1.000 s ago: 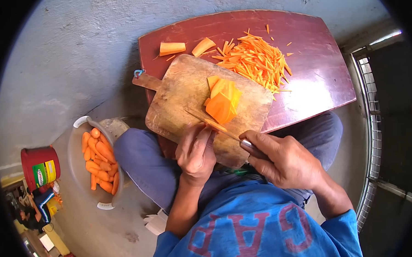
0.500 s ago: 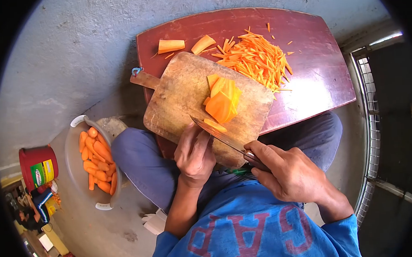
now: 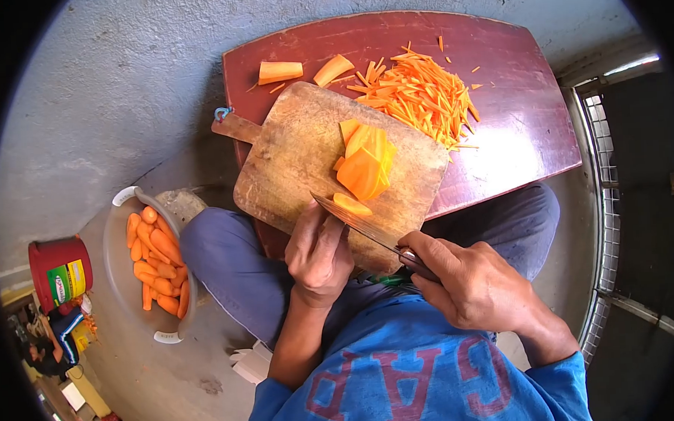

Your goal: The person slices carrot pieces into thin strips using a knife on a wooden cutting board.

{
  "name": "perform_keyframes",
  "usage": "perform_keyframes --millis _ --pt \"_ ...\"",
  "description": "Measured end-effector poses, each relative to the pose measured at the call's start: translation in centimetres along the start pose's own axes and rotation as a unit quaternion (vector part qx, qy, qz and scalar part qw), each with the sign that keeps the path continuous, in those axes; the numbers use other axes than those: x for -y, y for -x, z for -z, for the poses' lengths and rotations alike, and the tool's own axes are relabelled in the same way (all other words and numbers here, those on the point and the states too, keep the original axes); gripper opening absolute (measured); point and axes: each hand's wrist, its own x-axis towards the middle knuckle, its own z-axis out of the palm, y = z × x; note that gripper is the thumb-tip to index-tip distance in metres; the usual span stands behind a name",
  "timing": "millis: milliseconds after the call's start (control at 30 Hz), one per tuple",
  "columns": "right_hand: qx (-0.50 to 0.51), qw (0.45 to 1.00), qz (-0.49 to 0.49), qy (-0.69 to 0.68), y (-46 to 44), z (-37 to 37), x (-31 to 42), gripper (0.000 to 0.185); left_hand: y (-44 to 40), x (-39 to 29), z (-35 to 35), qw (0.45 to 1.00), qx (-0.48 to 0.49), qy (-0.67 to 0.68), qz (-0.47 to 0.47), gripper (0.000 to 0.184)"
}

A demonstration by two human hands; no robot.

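My right hand (image 3: 475, 283) grips the dark handle of a kitchen knife (image 3: 362, 228), its blade slanting up and left across the near edge of a wooden chopping board (image 3: 282, 164). Close against the blade's left side is my left hand (image 3: 320, 260), fingers bent and closed; whatever they hold is hidden by the hand and knife. A single carrot slice (image 3: 352, 204) lies just beyond the blade. Farther up the board rests a small overlapping pile of flat carrot slices (image 3: 366, 164).
The board sits partly on a dark red table (image 3: 504, 75), with a heap of carrot strips (image 3: 422, 98) and two carrot chunks (image 3: 280, 71) behind it. At left on the floor stand a basin (image 3: 113, 258) of peeled carrots and a red bucket (image 3: 42, 261). Another person (image 3: 46, 347) is at far left.
The slice beside the blade shows more of its flat face now. Both hands and the knife have barely moved.
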Motion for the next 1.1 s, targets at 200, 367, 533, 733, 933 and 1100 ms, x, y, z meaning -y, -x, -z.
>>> perform_keyframes --millis 200,367,533,733,933,1100 --pt "-0.006 1.0 0.012 0.018 -0.3 -0.5 0.0 0.059 0.0 0.0 0.2 1.0 -0.001 0.009 -0.004 0.034" --pt "-0.017 0.999 0.026 0.01 -1.0 -1.1 -1.1 0.052 0.0 0.0 0.3 1.0 0.002 0.016 -0.01 0.032" --pt "-0.005 0.999 0.021 0.043 -1.4 -1.8 -1.6 0.053 0.2 0.0 0.4 1.0 0.005 0.009 -0.006 0.029" --pt "-0.015 0.997 0.035 0.061 -1.6 -2.3 -1.9 0.054 0.1 -0.3 0.5 1.0 0.006 0.004 -0.01 0.028" --pt "-0.034 0.993 0.076 0.081 -4.2 -4.2 -4.8 0.038 0.4 -0.2 0.2 1.0 0.006 0.004 0.003 0.027" --pt "-0.066 0.991 0.058 -0.102 -4.9 -2.3 -6.8 0.037 -0.5 -0.3 -0.6 1.0 -0.01 0.011 -0.001 0.024"
